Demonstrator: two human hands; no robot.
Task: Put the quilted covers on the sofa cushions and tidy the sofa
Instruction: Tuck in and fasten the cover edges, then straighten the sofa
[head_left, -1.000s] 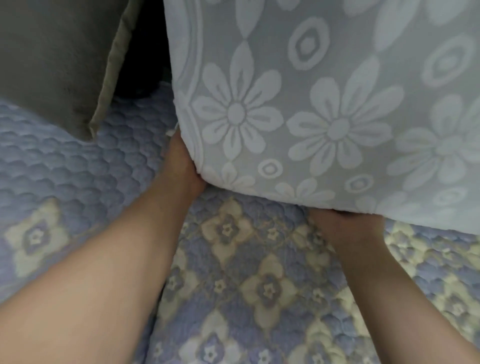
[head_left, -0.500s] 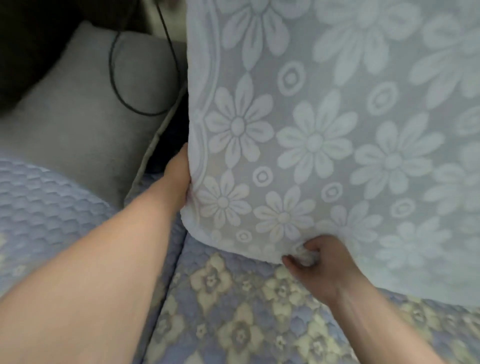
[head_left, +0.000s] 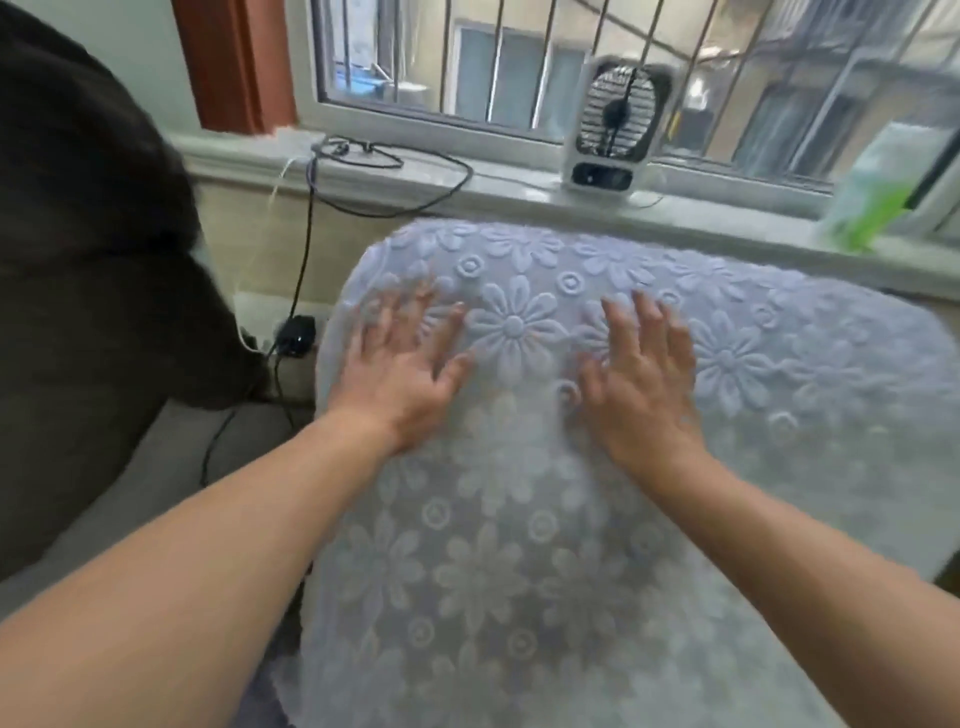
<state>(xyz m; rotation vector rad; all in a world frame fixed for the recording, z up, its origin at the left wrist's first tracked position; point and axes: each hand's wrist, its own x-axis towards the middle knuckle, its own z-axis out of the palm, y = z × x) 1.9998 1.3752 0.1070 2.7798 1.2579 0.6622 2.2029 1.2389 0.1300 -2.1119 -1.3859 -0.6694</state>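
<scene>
Left fingers (head_left: 387, 322) straight and spread, lying flat on the cover (head_left: 519, 519), tips pointing up toward the window; nothing gripped. Right fingers (head_left: 649, 322) likewise straight and spread, flat on the same fabric, nothing gripped. Left hand (head_left: 400, 374) near the upper left corner of the cover, close to its rounded edge. Right hand (head_left: 644, 384) beside it toward the middle, a raised daisy of the pattern between the two hands. Some motion blur on both sets of fingertips.

Cover pale lilac with a raised white flower and ring pattern, draped over a cushion standing upright and filling the centre and lower right of the view; fabric directly under both palms and stretching beyond the fingertips to the rounded top edge.

Left of the cushion: a grey sofa seat (head_left: 156, 478), with a dark brown cushion (head_left: 93, 234) above it. Behind: a black cable (head_left: 306, 244) hanging from the windowsill (head_left: 509, 195) to a plug (head_left: 297, 335) low on the wall. On the sill: coiled cables, a small white fan (head_left: 613, 124), and a blurred green and white item (head_left: 878, 192) at far right. Barred window (head_left: 467, 67) behind the sill.
</scene>
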